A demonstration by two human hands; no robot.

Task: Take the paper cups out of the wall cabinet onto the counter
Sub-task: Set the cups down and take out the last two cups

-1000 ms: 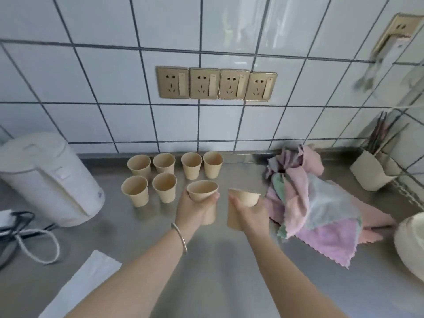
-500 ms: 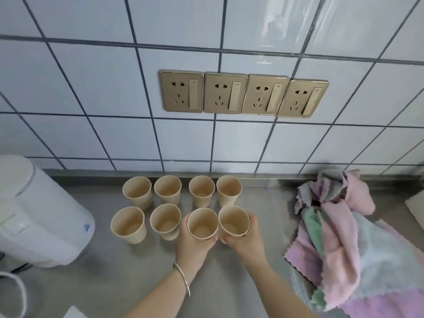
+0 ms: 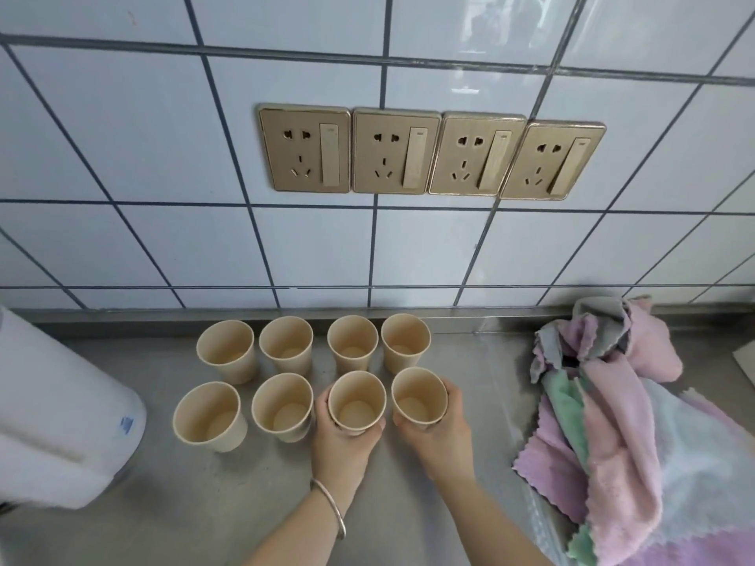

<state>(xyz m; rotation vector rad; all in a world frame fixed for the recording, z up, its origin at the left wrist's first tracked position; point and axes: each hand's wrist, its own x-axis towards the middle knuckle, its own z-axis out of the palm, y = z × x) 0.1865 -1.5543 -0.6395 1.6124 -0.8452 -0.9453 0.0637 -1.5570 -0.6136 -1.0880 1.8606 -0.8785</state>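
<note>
Several beige paper cups stand upright in two rows on the steel counter [image 3: 482,386] below the wall sockets. The back row of cups [image 3: 314,349] stands by the wall. In the front row, two cups [image 3: 245,414] stand free on the left. My left hand [image 3: 341,439] grips the third front cup [image 3: 356,402]. My right hand [image 3: 435,430] grips the fourth front cup [image 3: 418,396], at the row's right end. Both held cups are upright and level with the row. The wall cabinet is out of view.
A white kettle [image 3: 53,414] stands at the left edge of the counter. A heap of pink, green and grey cloths [image 3: 625,422] lies at the right. Gold wall sockets [image 3: 429,153] are set in the white tiled wall.
Both hands have carried their cups forward and down into the front row beside the other cups. The view has moved closer to the wall.
</note>
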